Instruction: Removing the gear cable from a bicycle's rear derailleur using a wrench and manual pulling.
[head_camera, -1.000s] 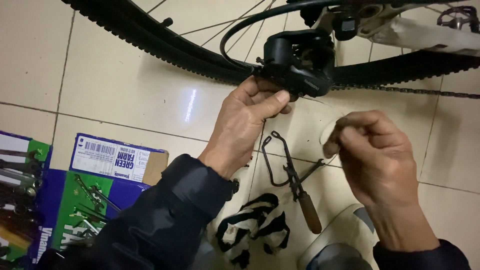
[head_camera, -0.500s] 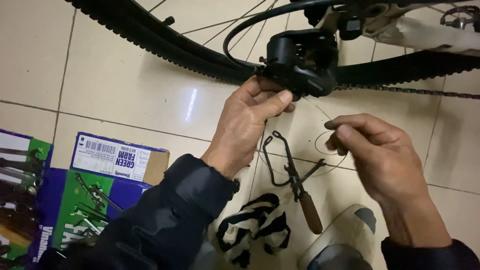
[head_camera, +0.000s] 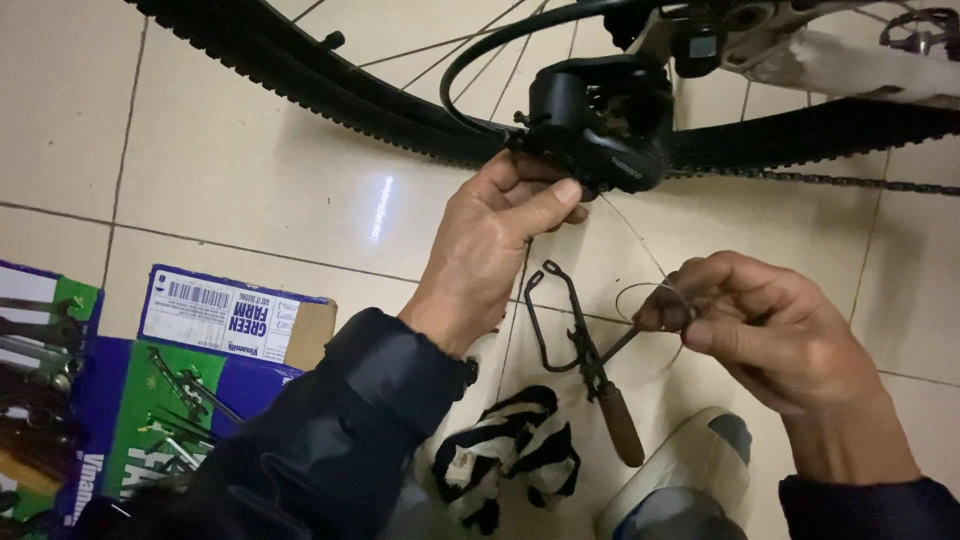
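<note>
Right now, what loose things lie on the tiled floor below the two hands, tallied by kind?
Wooden-handled metal tool: 1
Black-and-white striped cloth: 1
Cardboard boxes: 1 in full view, with printed flaps beside it holding wrenches
Total: 3

The left hand grips the black derailleur; the right hand pinches a thin cable loop.

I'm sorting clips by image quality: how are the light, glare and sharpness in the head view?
Head view: dim, even indoor light; one small bright glare streak on the floor tile; the left hand and right hand are fairly sharp; the thin wire loop is faint; the black derailleur loses detail in shadow.
</note>
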